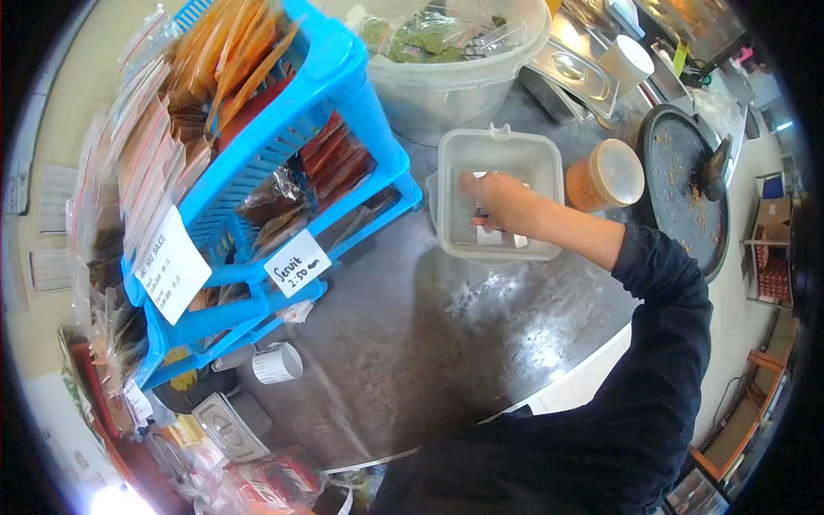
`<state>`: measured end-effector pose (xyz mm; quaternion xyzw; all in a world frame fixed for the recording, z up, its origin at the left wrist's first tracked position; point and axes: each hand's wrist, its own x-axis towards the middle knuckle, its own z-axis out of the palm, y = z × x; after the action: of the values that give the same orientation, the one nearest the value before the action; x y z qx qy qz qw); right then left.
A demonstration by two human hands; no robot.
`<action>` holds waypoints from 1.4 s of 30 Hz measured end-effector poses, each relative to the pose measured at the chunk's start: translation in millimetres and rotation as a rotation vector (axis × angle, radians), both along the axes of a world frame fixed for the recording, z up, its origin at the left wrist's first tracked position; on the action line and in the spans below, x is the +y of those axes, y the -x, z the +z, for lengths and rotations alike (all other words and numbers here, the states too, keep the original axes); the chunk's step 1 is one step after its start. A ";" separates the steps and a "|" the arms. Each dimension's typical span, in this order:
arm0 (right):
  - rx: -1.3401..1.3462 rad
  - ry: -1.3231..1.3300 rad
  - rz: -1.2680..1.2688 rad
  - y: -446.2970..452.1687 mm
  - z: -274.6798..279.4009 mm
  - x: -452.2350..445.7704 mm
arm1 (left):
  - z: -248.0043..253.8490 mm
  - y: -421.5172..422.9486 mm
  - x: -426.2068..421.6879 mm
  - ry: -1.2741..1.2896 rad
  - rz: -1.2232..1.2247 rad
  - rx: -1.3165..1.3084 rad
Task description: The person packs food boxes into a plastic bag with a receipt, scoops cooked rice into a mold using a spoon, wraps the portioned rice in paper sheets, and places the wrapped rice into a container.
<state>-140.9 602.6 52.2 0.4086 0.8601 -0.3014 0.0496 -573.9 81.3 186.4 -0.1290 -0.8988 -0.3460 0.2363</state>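
My right hand [505, 202] reaches down into a clear plastic container [446, 172] on the dark worktop. Its fingers are bent closed around a small dark item that I cannot make out. Several small white pieces [489, 235] lie in the container, under and beside the hand. Close to my wrist stands a lidded tub [592, 176] with orange contents. My left hand is out of view.
To the left, a blue plastic rack [365, 81] holds many bagged sauces, with handwritten labels [296, 262]. Behind stands a large tub [429, 86] of green bags. A round black pan [678, 206] is on the right. A white label roll [277, 362] lies near the rack.
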 end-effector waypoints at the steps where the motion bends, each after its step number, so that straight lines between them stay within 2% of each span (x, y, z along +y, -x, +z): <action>1: -0.018 -0.025 0.047 -0.4 7.6 4.2 | 2.9 -1.7 -0.3 0.008 0.005 -0.002; 3: -0.053 -0.080 0.152 1.5 35.9 12.9 | 5.8 -4.2 -1.9 0.012 0.019 0.004; 5: 0.160 -0.039 -0.010 -3.7 92.2 15.4 | 11.8 -6.7 -11.5 0.010 0.034 0.009; 7: 0.589 -0.185 -0.160 -18.7 119.3 8.1 | 17.3 -9.8 -24.7 -0.006 0.045 0.019; 8: 0.719 -0.069 -0.417 -18.5 147.3 -14.2 | 22.6 -11.5 -31.4 -0.011 0.052 0.025; 10: 1.151 -0.516 -0.719 -15.1 162.8 -62.5 | 32.9 -15.3 -48.5 -0.042 0.055 0.031; 12: 1.545 -0.344 -0.547 0.3 163.3 -119.3 | 43.9 -24.5 -67.9 -0.092 0.060 0.039; 14: 1.790 0.006 -0.351 43.8 166.5 -181.0 | 50.4 -32.4 -85.2 -0.155 0.063 0.049; 16: 1.759 0.465 -0.045 97.5 163.8 -237.6 | 57.2 -35.0 -105.3 -0.207 0.061 0.052; 18: 1.505 0.607 0.156 149.5 162.5 -295.9 | 62.7 -24.2 -123.6 -0.249 -0.001 -0.038; 19: 1.485 0.825 0.167 180.9 170.2 -326.6 | 60.7 -13.7 -133.0 -0.270 -0.041 -0.113; 20: 1.445 1.030 0.171 213.3 178.2 -358.9 | 58.4 5.7 -151.2 -0.242 -0.192 -0.198; 22: 1.329 0.882 0.362 273.8 174.9 -423.6 | 56.9 17.4 -166.2 -0.385 -0.301 -0.350; 24: 1.345 0.493 0.649 331.5 173.9 -483.8 | 61.9 23.8 -176.4 -0.460 -0.439 -0.403; 26: 1.021 0.538 0.853 392.8 131.5 -536.7 | 71.4 30.9 -188.5 -0.433 -0.565 -0.494; 28: 0.720 0.137 0.903 436.8 87.5 -564.1 | 76.0 30.6 -204.1 -0.469 -0.667 -0.606; 29: 0.561 -0.058 0.921 444.3 79.3 -573.1 | 77.1 31.3 -210.9 -0.512 -0.717 -0.660; 32: 0.304 -0.194 0.866 438.0 95.0 -574.5 | 72.9 46.1 -225.2 -0.477 -0.744 -0.695; 35: 0.213 -0.415 1.061 411.5 124.4 -550.0 | 73.4 57.8 -231.9 -0.444 -0.755 -0.632; 37: 0.138 -0.244 1.362 386.6 144.3 -515.8 | 69.3 64.4 -242.2 -0.406 -0.731 -0.583; 38: -0.050 -0.094 1.383 374.6 156.2 -502.3 | 70.2 63.9 -247.3 -0.353 -0.683 -0.557; 39: -0.222 0.055 1.386 366.4 172.4 -494.8 | 73.9 65.4 -251.1 -0.292 -0.641 -0.521; 41: -0.202 0.046 1.271 357.7 244.4 -491.5 | 77.2 68.4 -248.1 -0.218 -0.623 -0.371; 42: -0.217 0.063 1.125 355.2 281.4 -493.1 | 76.2 65.9 -245.5 -0.209 -0.641 -0.264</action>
<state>-496.1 109.5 333.6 -0.0851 0.9258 -0.2103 0.3024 -639.8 -164.2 262.5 -0.3334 -0.7954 -0.5061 0.0095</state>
